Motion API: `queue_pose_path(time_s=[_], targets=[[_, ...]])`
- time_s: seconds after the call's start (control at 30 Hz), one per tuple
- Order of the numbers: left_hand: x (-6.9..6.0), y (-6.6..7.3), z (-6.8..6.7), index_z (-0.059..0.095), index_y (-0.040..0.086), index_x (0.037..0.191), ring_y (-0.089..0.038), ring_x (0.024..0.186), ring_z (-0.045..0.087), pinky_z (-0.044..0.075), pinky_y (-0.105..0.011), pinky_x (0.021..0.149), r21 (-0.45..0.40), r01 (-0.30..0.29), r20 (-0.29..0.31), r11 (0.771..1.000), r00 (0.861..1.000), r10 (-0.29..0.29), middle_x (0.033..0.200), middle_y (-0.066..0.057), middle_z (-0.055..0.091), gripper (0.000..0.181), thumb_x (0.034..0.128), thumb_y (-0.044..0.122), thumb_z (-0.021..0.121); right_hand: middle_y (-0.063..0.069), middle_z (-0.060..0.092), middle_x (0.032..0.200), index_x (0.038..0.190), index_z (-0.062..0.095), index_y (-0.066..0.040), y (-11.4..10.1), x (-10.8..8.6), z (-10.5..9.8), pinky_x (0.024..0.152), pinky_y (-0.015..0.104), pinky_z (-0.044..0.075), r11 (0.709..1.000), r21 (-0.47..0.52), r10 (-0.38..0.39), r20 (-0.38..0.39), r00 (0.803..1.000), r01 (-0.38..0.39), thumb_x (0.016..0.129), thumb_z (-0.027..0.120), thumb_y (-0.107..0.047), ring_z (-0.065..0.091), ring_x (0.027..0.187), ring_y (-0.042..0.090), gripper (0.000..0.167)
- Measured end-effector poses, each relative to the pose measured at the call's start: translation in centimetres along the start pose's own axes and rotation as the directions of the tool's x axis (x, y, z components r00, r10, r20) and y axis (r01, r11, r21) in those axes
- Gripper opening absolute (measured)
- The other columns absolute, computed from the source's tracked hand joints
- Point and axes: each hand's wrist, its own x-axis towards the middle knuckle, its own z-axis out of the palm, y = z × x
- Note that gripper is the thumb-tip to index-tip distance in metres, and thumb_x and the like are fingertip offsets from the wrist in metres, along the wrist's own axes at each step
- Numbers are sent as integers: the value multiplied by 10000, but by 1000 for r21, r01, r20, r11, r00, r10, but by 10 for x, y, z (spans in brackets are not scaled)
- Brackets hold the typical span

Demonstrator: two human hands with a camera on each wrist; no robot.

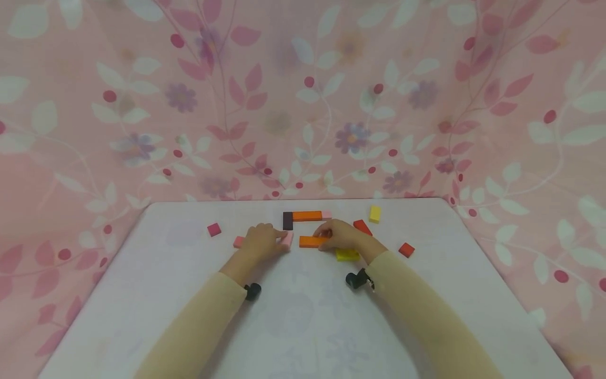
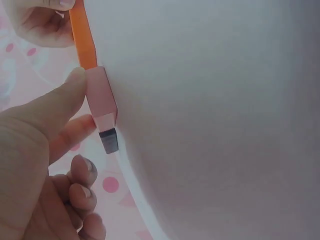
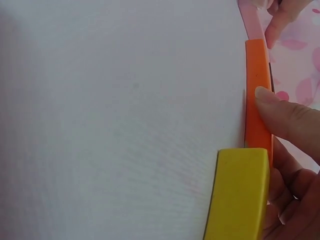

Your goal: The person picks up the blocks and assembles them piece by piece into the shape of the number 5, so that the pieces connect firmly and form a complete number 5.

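Note:
My left hand (image 1: 260,243) pinches a light pink block (image 1: 288,240) between thumb and index finger, the other fingers curled in the left wrist view. Just beyond that block's far end is a dark block (image 1: 288,221). My right hand (image 1: 344,235) grips a long orange block (image 1: 307,242), its thumb on the near side in the right wrist view. In the head view a small gap separates the orange block from the pink one. A second orange block (image 1: 306,216) lies behind, between the dark block and a small pink block (image 1: 326,215).
A yellow block (image 1: 347,256) lies under the right wrist, with a red block (image 1: 362,227) behind it. Farther right are a small red block (image 1: 406,249) and a pale yellow block (image 1: 374,214). On the left lie a magenta block (image 1: 214,229) and a partly hidden pink block (image 1: 238,242).

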Motion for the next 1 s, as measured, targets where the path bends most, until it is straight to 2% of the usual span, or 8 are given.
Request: queue_pose_path(time_s=[0.17,0.27,0.53,0.7,0.83,1.0], targets=[[-1,5,-1,639,255,1361,-251,912,523,453,-423,878,84,-27,-56,996,998,31,971,-68,648,572,872,542,719,-61,632,1054,1112,744,-303,-4,4,0,931,338,475,1000,-14,-12,3,1000,12,842,824,-268,531,1021,192,283],[-1,7,-1,658,244,1344,-246,880,508,450,-414,861,104,-26,-77,994,996,34,915,-55,621,566,867,542,724,-64,632,1057,1110,745,-299,-4,5,0,938,338,471,1000,-18,-16,5,1000,16,839,827,-265,528,1025,191,285],[0,11,1,668,226,1338,-258,925,517,446,-431,901,70,-32,-77,997,996,37,975,-72,634,547,885,529,709,-56,626,1063,1114,741,-307,-2,6,1,941,347,473,1000,-7,5,-9,1000,-5,840,826,-279,528,1024,192,289],[3,11,3,686,218,1316,-266,909,531,454,-439,888,96,-50,-98,994,993,59,959,-77,643,497,917,514,677,-62,624,1070,1119,738,-315,-3,6,2,946,339,478,1000,-7,8,-15,1000,-8,840,826,-277,532,1032,186,295],[4,12,4,703,199,1291,-265,886,530,460,-436,882,102,-48,-120,994,991,60,916,-76,634,488,908,501,697,-54,622,1070,1124,736,-312,-4,6,1,943,343,481,1000,-6,4,-15,1000,-5,843,823,-273,534,1026,189,296],[5,13,7,725,170,1230,-256,840,526,469,-427,844,135,-48,-115,990,991,64,851,-63,610,460,909,498,698,-52,621,1055,1116,735,-315,-4,5,1,933,343,481,1000,-11,1,-8,1000,-1,848,819,-279,542,1006,190,284]])
